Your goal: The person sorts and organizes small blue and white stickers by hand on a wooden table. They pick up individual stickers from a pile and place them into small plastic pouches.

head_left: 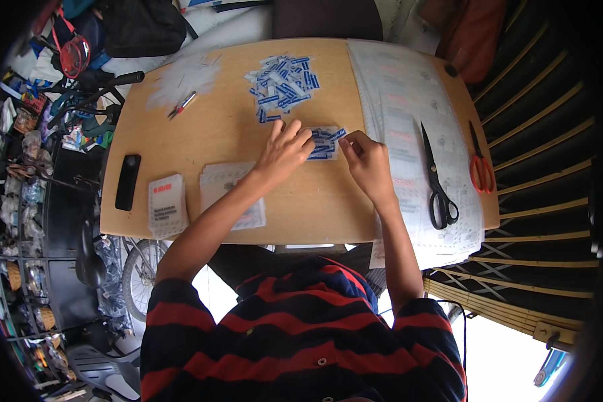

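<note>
My right hand (367, 159) pinches the end of a small blue-and-white label (336, 135) between thumb and fingertips. Directly below it lies a small flat stack of similar labels (323, 151), partly hidden by my hands. At the left edge of that stack is my left hand (285, 149), its fingers bent but apart, with nothing visible in them. Farther off, a loose heap of blue-and-white labels (283, 84) covers the back middle of the wooden table (234, 134).
Black scissors (433, 177) rest on printed translucent sheets (395, 114) along the right side, beside red-handled scissors (479, 167). Small snips (182, 105) lie near pale scraps (181, 79). Cut sheets (234, 194), a printed stack (167, 204) and a phone (128, 182) occupy the near left.
</note>
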Demonstrator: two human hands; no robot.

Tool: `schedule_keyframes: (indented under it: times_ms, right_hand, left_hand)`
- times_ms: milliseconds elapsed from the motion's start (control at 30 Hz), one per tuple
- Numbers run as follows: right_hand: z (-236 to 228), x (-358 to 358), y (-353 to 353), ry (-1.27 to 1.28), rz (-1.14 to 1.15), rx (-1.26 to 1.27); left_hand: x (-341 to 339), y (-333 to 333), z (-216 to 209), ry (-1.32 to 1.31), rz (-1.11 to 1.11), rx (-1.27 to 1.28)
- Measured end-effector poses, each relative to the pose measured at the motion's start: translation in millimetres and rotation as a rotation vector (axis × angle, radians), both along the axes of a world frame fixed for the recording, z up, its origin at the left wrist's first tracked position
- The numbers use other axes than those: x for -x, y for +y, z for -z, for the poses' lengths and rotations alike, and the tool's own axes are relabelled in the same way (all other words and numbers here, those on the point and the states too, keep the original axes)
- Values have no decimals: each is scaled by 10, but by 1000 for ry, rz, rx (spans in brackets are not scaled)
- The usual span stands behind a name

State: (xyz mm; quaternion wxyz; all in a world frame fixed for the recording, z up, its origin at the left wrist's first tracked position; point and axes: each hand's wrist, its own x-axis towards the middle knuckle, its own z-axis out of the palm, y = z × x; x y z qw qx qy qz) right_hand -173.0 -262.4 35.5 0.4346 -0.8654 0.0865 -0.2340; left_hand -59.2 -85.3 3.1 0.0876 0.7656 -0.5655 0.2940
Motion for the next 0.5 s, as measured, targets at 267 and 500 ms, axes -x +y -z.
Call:
schedule_keyframes:
  times_ms: [267, 500]
  right_hand:
    - [-26, -14, -24, 18, -20, 18]
    - [-1, -783, -126, -54, -170, 218]
  left_hand:
    - [-101, 28, -20, 257, -63, 164]
    - [-1208, 197, 194, 447, -190, 98]
